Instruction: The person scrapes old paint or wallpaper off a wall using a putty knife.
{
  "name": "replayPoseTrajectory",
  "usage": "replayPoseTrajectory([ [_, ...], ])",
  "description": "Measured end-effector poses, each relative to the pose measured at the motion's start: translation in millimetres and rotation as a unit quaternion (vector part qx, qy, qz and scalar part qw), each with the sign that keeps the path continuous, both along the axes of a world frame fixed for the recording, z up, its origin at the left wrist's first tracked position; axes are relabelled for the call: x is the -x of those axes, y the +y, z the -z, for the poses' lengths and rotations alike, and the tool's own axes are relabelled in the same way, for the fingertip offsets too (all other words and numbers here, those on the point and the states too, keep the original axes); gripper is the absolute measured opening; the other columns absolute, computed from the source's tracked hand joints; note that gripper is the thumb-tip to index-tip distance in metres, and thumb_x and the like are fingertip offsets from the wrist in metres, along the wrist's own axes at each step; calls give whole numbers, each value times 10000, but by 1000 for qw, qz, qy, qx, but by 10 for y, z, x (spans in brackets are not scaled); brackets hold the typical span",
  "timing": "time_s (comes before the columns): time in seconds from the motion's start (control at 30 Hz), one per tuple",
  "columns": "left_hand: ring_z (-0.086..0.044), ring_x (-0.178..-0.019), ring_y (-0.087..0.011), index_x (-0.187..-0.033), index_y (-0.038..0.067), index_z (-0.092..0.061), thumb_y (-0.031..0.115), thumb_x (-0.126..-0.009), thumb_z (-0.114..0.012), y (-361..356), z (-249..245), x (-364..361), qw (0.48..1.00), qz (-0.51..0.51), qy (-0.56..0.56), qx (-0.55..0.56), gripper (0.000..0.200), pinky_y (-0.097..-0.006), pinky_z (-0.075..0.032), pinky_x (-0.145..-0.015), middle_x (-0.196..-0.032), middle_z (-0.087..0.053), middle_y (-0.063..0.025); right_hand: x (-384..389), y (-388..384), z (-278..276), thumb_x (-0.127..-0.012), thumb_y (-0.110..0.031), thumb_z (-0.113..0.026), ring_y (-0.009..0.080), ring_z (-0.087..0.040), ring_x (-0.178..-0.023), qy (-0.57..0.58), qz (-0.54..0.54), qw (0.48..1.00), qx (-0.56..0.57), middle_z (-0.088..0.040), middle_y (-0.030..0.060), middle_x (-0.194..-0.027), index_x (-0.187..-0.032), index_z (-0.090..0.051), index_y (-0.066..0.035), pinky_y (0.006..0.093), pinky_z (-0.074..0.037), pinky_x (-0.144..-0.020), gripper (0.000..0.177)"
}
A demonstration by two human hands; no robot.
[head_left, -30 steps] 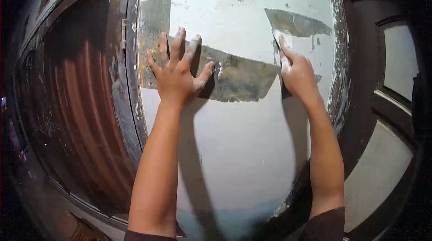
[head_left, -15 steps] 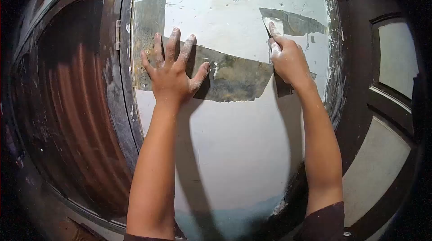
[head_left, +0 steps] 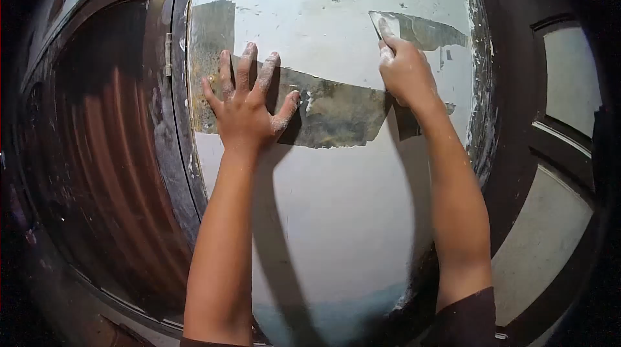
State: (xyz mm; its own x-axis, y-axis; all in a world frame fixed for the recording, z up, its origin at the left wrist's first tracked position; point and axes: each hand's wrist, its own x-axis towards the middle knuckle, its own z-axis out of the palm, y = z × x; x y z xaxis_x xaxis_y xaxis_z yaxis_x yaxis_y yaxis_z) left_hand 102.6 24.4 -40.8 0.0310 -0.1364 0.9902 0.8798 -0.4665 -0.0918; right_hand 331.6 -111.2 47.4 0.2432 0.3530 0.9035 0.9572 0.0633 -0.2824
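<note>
My left hand [head_left: 248, 111] lies flat with spread, dusty fingers across a bare grey-brown patch [head_left: 343, 114] of the wall [head_left: 343, 211]. White paint surrounds that patch above and below. My right hand [head_left: 407, 74] is closed around a scraper [head_left: 386, 25], its index finger stretched along the blade. The blade touches the wall at the upper left corner of a second bare grey patch [head_left: 427, 33]. White dust coats the fingers of both hands. My right palm hides the scraper's handle.
Left of the wall, a dark wooden door frame with a hinge [head_left: 168, 54] borders a panel with a reddish-brown curtain [head_left: 119, 153]. At the right stands a dark door with pale panels [head_left: 569, 81], beside a paint-flecked frame edge [head_left: 477, 55].
My right hand and the scraper have moved up and slightly left, to the top corner of the right bare patch. The left hand stays in place on the wall.
</note>
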Motion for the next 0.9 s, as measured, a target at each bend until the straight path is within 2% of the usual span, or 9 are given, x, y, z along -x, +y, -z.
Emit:
replayPoseTrajectory([
  [0.13, -248, -1559, -336, -1490, 366, -556, 586, -862, -697, 7, 7, 8, 1000, 1, 3, -4, 680, -717, -130, -1184, -1651, -375, 1, -43, 7, 53, -985, -242, -509, 457, -669, -1076, 21, -19, 1000, -8, -709, 259, -1154, -1377, -652, -148, 513, -516, -967, 428],
  [0.2, -245, -1561, -337, -1490, 361, -556, 593, -864, -693, -1, 7, 13, 1000, 7, 3, -11, 681, -718, -124, -1186, -1650, -376, 0, -134, -50, 208, -1020, -254, -538, 392, -687, -896, 3, -30, 999, -13, -715, 265, -1005, -1440, -599, -181, 413, -517, -863, 431],
  [0.27, -243, -1562, -339, -1487, 355, -559, 593, -867, -689, -6, 7, 9, 1000, 13, 3, -14, 677, -717, -122, -1188, -1647, -379, -2, -255, -162, 366, -1034, -237, -524, 452, -673, -991, -24, -11, 1000, 6, -698, 288, -1116, -1471, -566, -214, 424, -510, -906, 440],
  [0.33, -243, -1556, -347, -1477, 355, -562, 596, -865, -679, -8, 7, 3, 1000, 13, 1, -7, 668, -728, -120, -1185, -1628, -393, 5, -460, -156, 536, -1013, -256, -529, 478, -664, -1014, -45, -15, 999, 0, -706, 276, -1047, -1468, -571, -242, 512, -509, -913, 458],
  [0.4, -245, -1553, -353, -1475, 360, -562, 593, -871, -673, -5, 6, 1, 1000, 6, 0, -8, 656, -727, -124, -1184, -1630, -386, 3, -482, -212, 672, -1013, -249, -537, 489, -650, -1014, -35, -53, 998, 4, -692, 291, -1060, -1438, -597, -233, 506, -511, -901, 430],
  [0.47, -236, -1557, -347, -1476, 364, -559, 594, -869, -674, -29, 5, -2, 1000, 2, 0, 3, 660, -726, -124, -1184, -1636, -377, 7, -511, -185, 697, -1014, -242, -540, 496, -645, -1008, -33, -13, 999, 18, -692, 290, -1043, -1404, -627, -211, 506, -515, -888, 400],
  [0.57, -227, -1561, -337, -1476, 371, -556, 590, -870, -670, -12, 11, -2, 1000, 15, 1, -4, 655, -727, -124, -1185, -1634, -376, 17, -417, -146, 599, -1005, -250, -555, 498, -655, -989, -48, -53, 997, -26, -699, 290, -1020, -1238, -715, -87, 515, -516, -894, 326],
  [0.83, -243, -1561, -325, -1494, 377, -545, 615, -865, -683, 21, 11, 0, 1000, 11, -2, -16, 686, -705, -112, -1194, -1651, -368, 14, -413, -46, 514, -996, -242, -553, 499, -658, -993, -53, -43, 997, -34, -699, 290, -1030, -1185, -724, -57, 528, -512, -902, 315],
  [0.9, -242, -1561, -326, -1495, 377, -544, 610, -867, -682, 3, 12, -2, 1000, 6, -3, -8, 683, -704, -114, -1195, -1651, -369, 15, -330, -123, 492, -1014, -192, -557, 489, -661, -1044, -23, -32, 999, -1, -690, 304, -1115, -1250, -673, 3, 442, -516, -929, 328],
])
